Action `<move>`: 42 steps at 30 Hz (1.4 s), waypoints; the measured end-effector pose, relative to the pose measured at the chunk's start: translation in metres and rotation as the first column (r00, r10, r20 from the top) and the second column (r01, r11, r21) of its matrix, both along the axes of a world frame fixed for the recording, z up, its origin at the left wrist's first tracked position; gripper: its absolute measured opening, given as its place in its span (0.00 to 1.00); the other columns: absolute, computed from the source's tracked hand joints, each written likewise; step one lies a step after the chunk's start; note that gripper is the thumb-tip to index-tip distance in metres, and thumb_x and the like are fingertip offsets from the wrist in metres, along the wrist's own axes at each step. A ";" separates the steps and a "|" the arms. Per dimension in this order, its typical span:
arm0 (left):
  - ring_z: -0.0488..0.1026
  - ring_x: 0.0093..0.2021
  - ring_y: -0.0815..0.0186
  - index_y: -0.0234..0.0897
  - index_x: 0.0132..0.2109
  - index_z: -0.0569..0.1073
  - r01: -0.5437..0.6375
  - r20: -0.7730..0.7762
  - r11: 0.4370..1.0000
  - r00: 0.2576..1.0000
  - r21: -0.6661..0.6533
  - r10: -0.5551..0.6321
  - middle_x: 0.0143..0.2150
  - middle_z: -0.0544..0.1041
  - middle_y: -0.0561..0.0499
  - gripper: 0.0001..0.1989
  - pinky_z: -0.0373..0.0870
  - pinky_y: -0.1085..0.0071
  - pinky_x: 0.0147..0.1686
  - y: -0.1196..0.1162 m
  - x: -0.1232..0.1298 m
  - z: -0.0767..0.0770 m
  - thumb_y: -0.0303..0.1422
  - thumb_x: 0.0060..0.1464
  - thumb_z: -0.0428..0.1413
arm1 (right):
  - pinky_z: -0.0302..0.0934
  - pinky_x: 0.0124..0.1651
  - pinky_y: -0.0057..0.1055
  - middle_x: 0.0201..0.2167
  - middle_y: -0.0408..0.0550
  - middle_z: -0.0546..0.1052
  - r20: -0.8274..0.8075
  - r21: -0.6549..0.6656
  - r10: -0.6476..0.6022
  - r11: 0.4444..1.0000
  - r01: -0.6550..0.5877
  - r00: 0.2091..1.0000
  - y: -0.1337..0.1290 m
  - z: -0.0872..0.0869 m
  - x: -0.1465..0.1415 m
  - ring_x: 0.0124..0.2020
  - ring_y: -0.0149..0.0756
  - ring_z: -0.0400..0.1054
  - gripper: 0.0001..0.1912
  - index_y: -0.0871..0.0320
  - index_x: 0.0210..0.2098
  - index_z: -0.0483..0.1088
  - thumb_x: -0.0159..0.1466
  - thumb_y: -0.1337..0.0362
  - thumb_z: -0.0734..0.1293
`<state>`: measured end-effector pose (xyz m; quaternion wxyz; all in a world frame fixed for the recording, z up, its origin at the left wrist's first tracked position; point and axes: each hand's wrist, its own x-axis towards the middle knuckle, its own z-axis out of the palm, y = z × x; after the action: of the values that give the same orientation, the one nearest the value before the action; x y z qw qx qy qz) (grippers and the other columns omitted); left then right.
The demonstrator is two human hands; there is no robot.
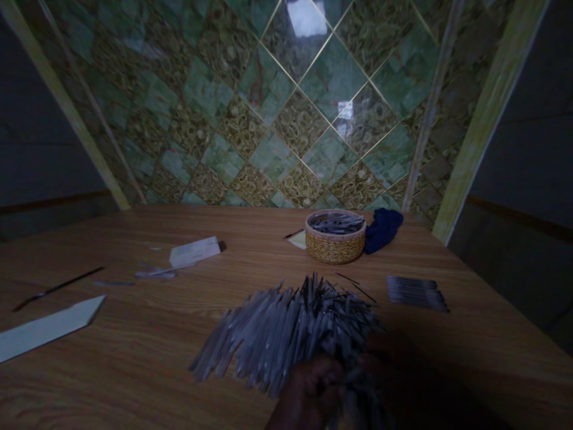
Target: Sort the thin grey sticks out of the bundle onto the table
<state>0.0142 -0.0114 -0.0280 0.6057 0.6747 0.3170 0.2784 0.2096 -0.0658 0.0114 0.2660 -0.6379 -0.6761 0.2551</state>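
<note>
A large heap of thin dark sticks in clear sleeves (277, 328) lies fanned out on the table in front of me. At its near edge is my left hand (308, 388), its fingers curled closed; what they hold is too dark to make out. My right hand (385, 358) is close beside it, at the right side of the heap, deep in shadow, and its fingers are not clear. More of the sleeved sticks (362, 400) show dimly between and below the hands.
Behind the heap stands a round woven basket (335, 248) full of similar sticks, against a dark blue cloth (384, 230). A neat row of sticks (416, 292) lies right. Leftward are a white box (194, 251), a thin dark tool (58, 288) and a pale flat strip (49, 328). A tiled wall (295, 119) rises behind.
</note>
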 end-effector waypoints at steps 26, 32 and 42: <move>0.66 0.29 0.67 0.36 0.28 0.68 0.112 -0.281 0.856 0.959 0.504 0.041 0.28 0.69 0.53 0.06 0.59 0.75 0.29 -0.006 -0.001 0.021 0.22 0.49 0.51 | 0.43 0.25 0.28 0.15 0.38 0.55 -0.026 -0.017 -0.145 0.989 0.145 0.989 0.008 -0.008 -0.007 0.21 0.29 0.53 0.18 0.57 0.16 0.54 0.57 0.54 0.56; 0.62 0.20 0.71 0.36 0.23 0.65 -0.024 -0.147 1.000 0.989 0.016 0.026 0.18 0.64 0.57 0.07 0.56 0.76 0.20 -0.007 0.004 0.019 0.29 0.45 0.54 | 0.47 0.25 0.27 0.16 0.39 0.58 -0.157 -0.035 -0.192 0.981 0.189 0.969 0.007 0.000 -0.008 0.21 0.30 0.54 0.18 0.56 0.17 0.55 0.57 0.52 0.54; 0.73 0.17 0.69 0.34 0.31 0.69 -0.111 0.186 0.822 0.949 -0.558 0.254 0.22 0.78 0.49 0.10 0.63 0.78 0.15 -0.001 0.000 0.037 0.33 0.44 0.62 | 0.52 0.28 0.24 0.20 0.39 0.66 -0.150 0.047 -0.057 0.997 0.065 0.987 0.005 -0.012 -0.003 0.24 0.29 0.61 0.09 0.60 0.23 0.66 0.57 0.63 0.60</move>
<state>0.0146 -0.0120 0.0094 0.7767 0.4016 0.3666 0.3180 0.2068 -0.0612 -0.0006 0.3399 -0.6304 -0.6410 0.2760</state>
